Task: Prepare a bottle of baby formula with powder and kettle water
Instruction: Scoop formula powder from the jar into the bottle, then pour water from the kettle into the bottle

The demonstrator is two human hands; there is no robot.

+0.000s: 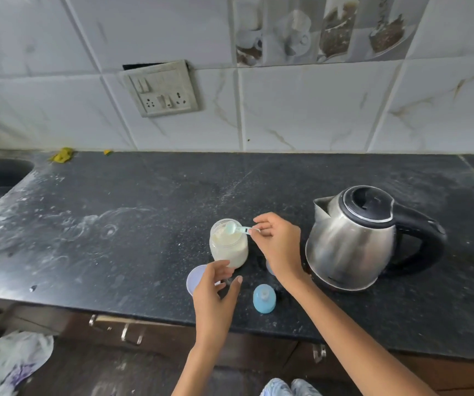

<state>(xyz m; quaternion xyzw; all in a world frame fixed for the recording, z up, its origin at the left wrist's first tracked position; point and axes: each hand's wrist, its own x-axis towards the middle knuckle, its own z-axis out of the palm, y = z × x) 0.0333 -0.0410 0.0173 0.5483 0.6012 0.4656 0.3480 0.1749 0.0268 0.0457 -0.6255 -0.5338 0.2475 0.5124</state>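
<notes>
Your right hand (277, 241) pinches the scoop (237, 227) handle; the scoop lies level, bowl pointing left over the upright powder jar (229, 247) on the worktop (115, 238). Your left hand (215, 292) hovers relaxed, its grip released.

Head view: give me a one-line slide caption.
Right hand pinches a scoop over the open powder jar, left hand poised beside it, kettle standing by.
</notes>
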